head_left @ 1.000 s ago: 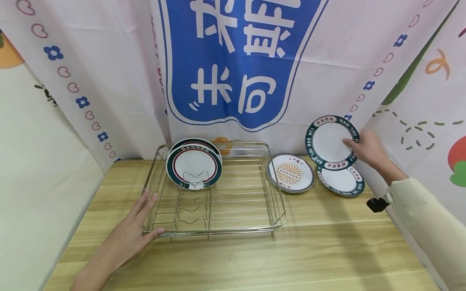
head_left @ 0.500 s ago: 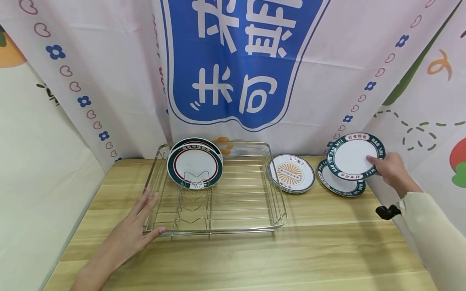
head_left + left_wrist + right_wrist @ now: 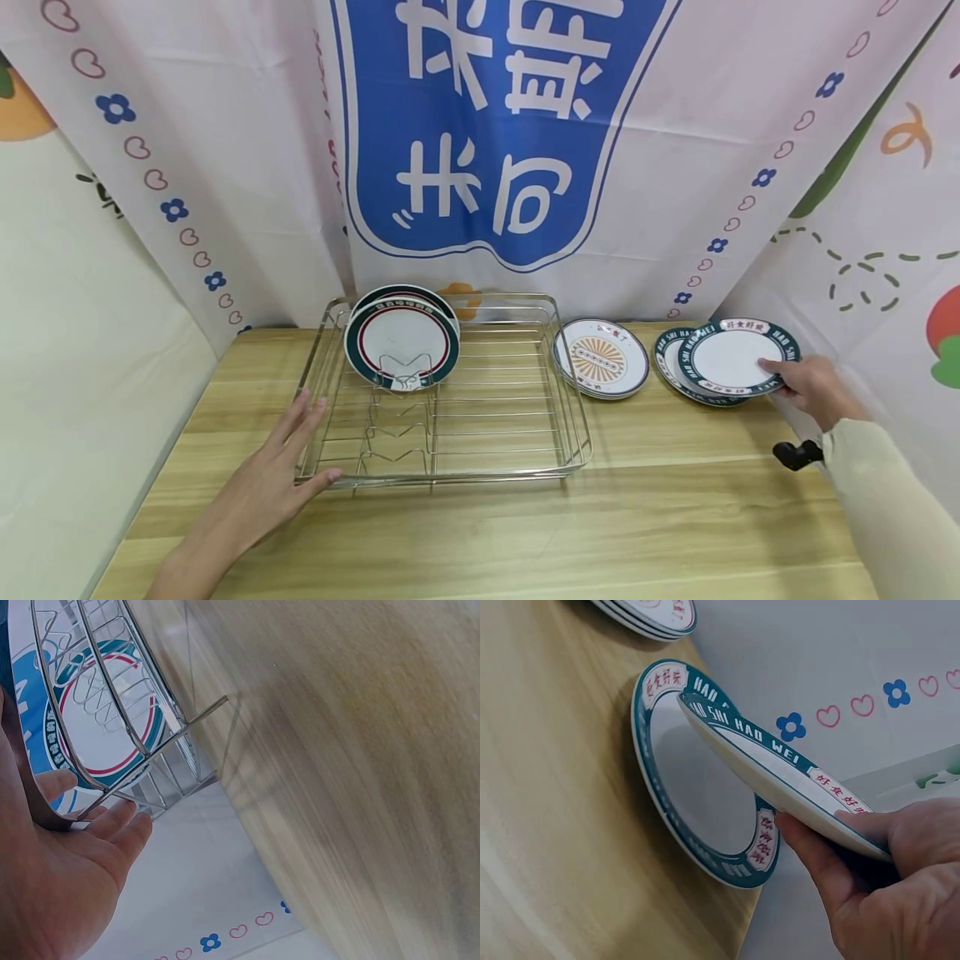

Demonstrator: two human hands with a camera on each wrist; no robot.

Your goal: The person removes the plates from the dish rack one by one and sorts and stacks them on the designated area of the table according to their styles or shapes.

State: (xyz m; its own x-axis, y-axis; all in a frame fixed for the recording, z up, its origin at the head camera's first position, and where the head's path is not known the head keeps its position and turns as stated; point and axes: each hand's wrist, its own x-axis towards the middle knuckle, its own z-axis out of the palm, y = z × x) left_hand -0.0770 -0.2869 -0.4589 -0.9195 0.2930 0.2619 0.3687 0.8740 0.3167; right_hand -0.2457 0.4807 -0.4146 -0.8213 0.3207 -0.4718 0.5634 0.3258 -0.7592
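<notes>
My right hand (image 3: 813,387) pinches the rim of a white plate (image 3: 731,358) with a green lettered border, thumb on top and fingers beneath. This plate is tilted over a matching plate (image 3: 701,787) that lies on the table, overlapping part of it in the head view. My left hand (image 3: 266,475) rests at the front left corner of the wire dish rack (image 3: 495,477), its fingers spread and fairly straight along the side and the thumb at the front rim. In the rack's back left, a green-rimmed plate with a red ring (image 3: 401,346) leans upright, another behind it.
A small stack of plates with an orange sunburst pattern (image 3: 600,358) sits between the rack and the green-rimmed plates. The wooden table (image 3: 480,542) meets a printed cloth backdrop (image 3: 247,167) at the back. Pale walls stand at both sides.
My right hand has moved right and down with the plate, which has tipped flatter over the plate on the table. My left hand and the rack have stayed put.
</notes>
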